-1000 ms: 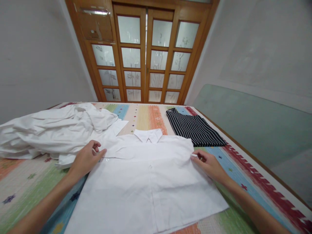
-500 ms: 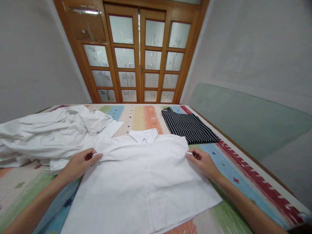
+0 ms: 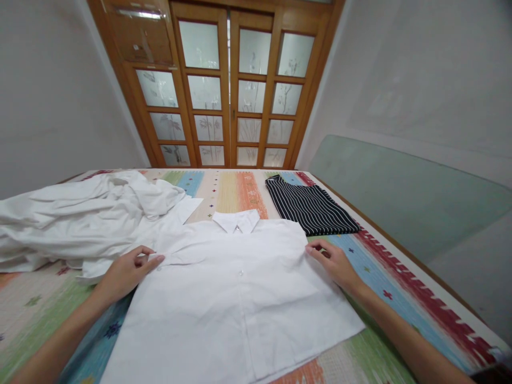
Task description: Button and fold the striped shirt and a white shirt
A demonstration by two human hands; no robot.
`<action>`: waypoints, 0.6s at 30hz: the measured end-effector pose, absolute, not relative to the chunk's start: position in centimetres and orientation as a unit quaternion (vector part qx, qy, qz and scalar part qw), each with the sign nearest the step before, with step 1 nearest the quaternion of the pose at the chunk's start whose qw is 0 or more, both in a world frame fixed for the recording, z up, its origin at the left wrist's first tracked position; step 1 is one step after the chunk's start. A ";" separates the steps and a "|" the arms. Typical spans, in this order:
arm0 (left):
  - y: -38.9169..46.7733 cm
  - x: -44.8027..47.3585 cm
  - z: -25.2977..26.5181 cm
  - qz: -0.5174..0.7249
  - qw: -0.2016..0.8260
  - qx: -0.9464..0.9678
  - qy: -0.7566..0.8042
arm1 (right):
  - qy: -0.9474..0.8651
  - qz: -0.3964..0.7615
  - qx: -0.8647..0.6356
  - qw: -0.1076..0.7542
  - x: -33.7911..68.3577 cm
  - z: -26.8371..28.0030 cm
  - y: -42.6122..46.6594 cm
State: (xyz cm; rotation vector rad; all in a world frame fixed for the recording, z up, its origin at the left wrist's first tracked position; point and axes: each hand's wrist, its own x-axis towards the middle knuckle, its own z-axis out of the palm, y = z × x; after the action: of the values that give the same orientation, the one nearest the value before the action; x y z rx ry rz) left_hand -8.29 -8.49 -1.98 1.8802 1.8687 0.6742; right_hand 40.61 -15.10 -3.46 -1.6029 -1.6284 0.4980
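A white button-up shirt (image 3: 200, 314) lies flat in front of me, its collar (image 3: 224, 220) pointing away and its buttoned front facing up. At its left side, below the shoulder, my left hand (image 3: 127, 273) pinches the fabric between thumb and fingers. My right hand (image 3: 336, 264) is closed at the opposite edge, with thumb and forefinger tips on the cloth. Small creases run inward from the left hand. The shirt's sleeves are not plainly seen, and its lower left hem runs out of the picture.
Crumpled white clothing (image 3: 92, 218) lies to the left, touching the shirt. A folded black-and-white striped garment (image 3: 310, 208) is at the far right. Both rest on a colourful patterned bedcover (image 3: 228, 189). Walls flank the bed; wooden glazed doors (image 3: 230, 90) stand beyond.
Both hands stay at the shirt's sides. The bits of fabric raised between the fingertips now lie flatter, and the left hand has shifted slightly left.
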 end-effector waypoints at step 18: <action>-11.6 -6.9 -0.6 0.234 0.097 0.745 0.617 | -0.747 -0.081 -0.578 0.318 39.5 -4.2 -15.9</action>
State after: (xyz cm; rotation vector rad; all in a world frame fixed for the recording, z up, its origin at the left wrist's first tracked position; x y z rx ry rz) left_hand -6.94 -11.61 -0.59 2.2071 1.8255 0.6923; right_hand 39.51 -15.90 -4.17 -1.5206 -1.9653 -0.2142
